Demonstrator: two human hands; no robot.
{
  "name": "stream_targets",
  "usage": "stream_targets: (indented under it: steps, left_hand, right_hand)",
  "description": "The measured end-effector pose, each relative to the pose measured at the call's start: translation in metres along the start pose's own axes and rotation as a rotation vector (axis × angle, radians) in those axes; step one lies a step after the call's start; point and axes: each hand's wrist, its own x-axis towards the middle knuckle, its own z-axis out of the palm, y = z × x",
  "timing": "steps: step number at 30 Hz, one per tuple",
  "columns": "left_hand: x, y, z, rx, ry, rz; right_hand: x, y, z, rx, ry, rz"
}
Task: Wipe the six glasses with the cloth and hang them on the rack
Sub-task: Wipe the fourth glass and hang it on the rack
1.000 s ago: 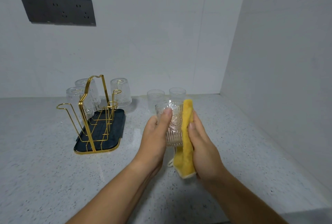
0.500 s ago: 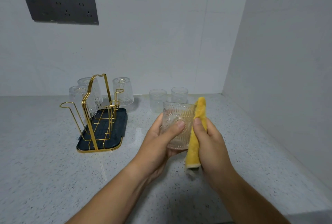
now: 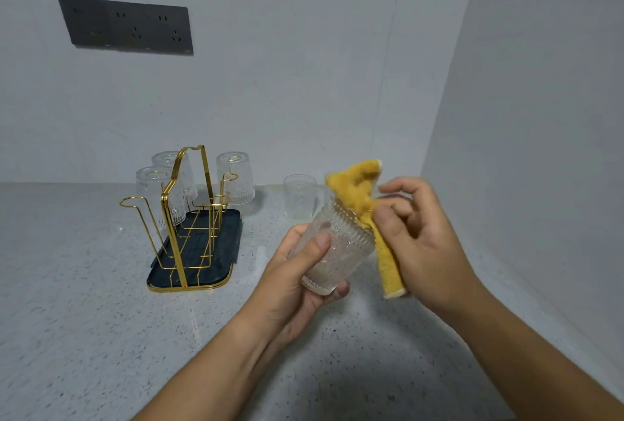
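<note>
We note a speckled grey countertop [image 3: 74, 292] meeting plain pale walls [image 3: 304, 83] in a corner. A dark socket panel [image 3: 128, 27] sits on the back wall at ten o'clock. The left hand [image 3: 297, 275] grips a ribbed glass [image 3: 337, 252], tilted, at centre. The right hand [image 3: 425, 245] pinches the yellow cloth [image 3: 358, 189] at the rim of that glass. The gold rack [image 3: 184, 218], at nine o'clock, carries three inverted glasses [image 3: 235, 177].

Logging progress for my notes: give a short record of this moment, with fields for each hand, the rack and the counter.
left hand: grips tilted glass
right hand: holds cloth bunched over its mouth
rack: three hung glasses, upside down
counter: one upright glass; another mostly hidden behind cloth
</note>
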Motion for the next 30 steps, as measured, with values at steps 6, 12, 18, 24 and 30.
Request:
stream_targets:
  steps: [6,12,18,24,30]
  left_hand:
    - [-0.004,0.011,-0.014,-0.055,0.007,-0.032]
    - [-0.005,0.014,-0.014,-0.024,-0.008,-0.143]
    - [-0.004,0.019,-0.015,-0.06,0.016,-0.212]
    - [-0.001,0.02,-0.018,0.021,0.052,-0.18]
    - [0.001,0.024,-0.019,0.081,0.082,-0.12]
  right_hand:
    - [-0.004,0.005,-0.025,-0.334,-0.504,-0.081]
    - [0.007,-0.006,-0.025,-0.612,-0.719,-0.192]
    - [0.007,-0.018,-0.017,-0.563,-0.806,-0.123]
    - [-0.006,0.003,-0.011,-0.311,-0.836,-0.003]
    - [0.01,-0.014,-0.005,-0.173,-0.816,0.201]
